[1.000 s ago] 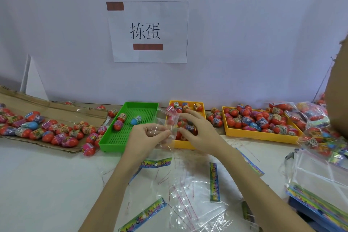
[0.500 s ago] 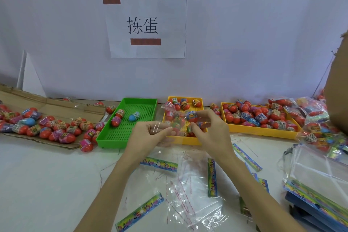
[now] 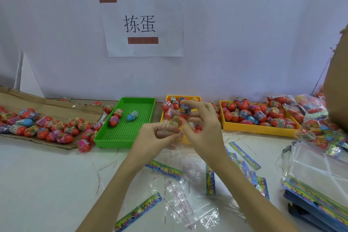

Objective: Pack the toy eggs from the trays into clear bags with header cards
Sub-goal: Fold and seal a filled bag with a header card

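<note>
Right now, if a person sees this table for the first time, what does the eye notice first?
Probably the two hands at the centre: the left hand pinches a clear bag while the right hand holds a toy egg at its mouth. Behind them stand a green tray with three eggs and a yellow tray heaped with red eggs, and a white paper sign hangs on the wall above.

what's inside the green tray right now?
The green tray holds three toy eggs on its gridded floor: two red-bottomed ones and a blue one. Its near right corner is covered by the left hand, so that part can't be checked.
</note>
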